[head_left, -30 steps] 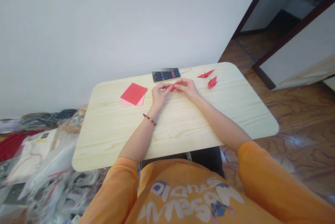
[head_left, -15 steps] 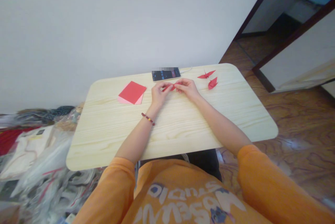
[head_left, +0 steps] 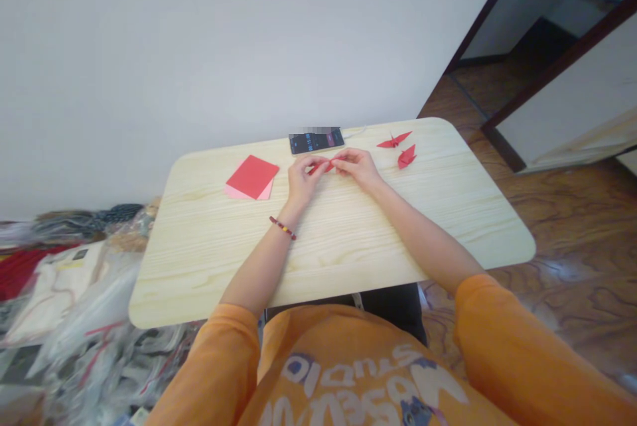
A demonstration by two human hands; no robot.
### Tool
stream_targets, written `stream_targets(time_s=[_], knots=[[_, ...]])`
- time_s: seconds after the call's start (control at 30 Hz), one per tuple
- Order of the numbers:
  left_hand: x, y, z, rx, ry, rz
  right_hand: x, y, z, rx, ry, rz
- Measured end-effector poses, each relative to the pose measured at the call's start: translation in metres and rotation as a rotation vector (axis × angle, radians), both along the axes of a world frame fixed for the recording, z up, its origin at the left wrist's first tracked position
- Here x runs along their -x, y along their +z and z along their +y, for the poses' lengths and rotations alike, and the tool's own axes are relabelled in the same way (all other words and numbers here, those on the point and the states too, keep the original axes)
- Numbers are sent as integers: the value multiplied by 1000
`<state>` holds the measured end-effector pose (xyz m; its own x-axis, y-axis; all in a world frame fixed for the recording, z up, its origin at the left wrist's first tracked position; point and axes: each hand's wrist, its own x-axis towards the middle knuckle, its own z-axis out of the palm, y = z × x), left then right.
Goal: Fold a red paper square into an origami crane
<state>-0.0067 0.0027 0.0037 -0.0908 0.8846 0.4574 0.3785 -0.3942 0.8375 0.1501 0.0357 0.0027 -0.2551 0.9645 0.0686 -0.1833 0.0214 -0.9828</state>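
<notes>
Between both hands is a small folded piece of red origami paper (head_left: 328, 166), partly hidden by the fingers. My left hand (head_left: 302, 178) pinches its left end, and my right hand (head_left: 359, 167) pinches the right end. To the right, two red folded paper cranes lie on the table: one crane with spread wings (head_left: 394, 141) and a more compact crane (head_left: 407, 157). Left of my hands, a red paper square (head_left: 253, 176) rests over pink paper (head_left: 265, 192) that shows at its lower edge.
A phone (head_left: 316, 141) with a lit timer and a white cable (head_left: 355, 132) lies at the back of the pale wooden table (head_left: 343, 247), against the wall. Plastic-wrapped clothes (head_left: 84, 306) are heaped on the left. A doorway opens at the right.
My hands keep nearly the same pinch on the red paper. The view has shifted very slightly; the cranes and paper squares have stayed in place.
</notes>
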Motion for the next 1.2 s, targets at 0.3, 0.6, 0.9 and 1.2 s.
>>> stream_targets(time_s=[0.3,0.6,0.9,1.2], knots=[[-2,0,0,53,4,-28,0,1,0,-2,-1,-16],[-3,-4,3,178,-31,-195,0,-1,2,30,-10,-9],[-1,1,1,155,-8,-129,0,-3,3,-3,-27,-18],[-1,0,2,116,13,-94,1,0,1,-19,-21,-35]])
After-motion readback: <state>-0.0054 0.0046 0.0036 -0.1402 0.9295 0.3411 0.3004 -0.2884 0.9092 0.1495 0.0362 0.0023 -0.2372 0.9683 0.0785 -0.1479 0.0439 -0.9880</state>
